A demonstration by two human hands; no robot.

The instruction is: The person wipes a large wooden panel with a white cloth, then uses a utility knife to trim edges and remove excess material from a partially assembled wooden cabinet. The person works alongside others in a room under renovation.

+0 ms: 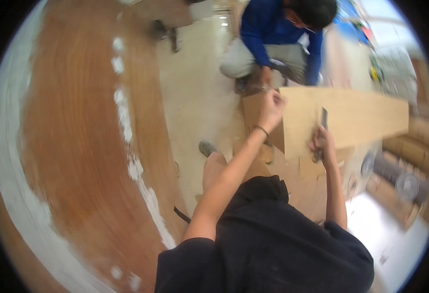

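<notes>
My left hand (271, 111) is at the near-left top corner of a long pale wooden box-like piece (356, 110), its fingers drawn together. Whatever they may pinch is too small and blurred to tell. In my right hand (323, 144) is a narrow flat-bladed tool (324, 117). Its grey blade points away from me over the pale top face, and the end of its handle shows below my fist. Close beyond my left hand, a co-worker's hand (266, 76) reaches toward the same end of the piece.
Across from me crouches a co-worker in a blue top (258, 31). A large brown wood panel (82, 146) with white filler-like patches (122, 112) stretches along the left. Cardboard boxes (393, 198) and a dark grey roll (390, 171) lie to the right.
</notes>
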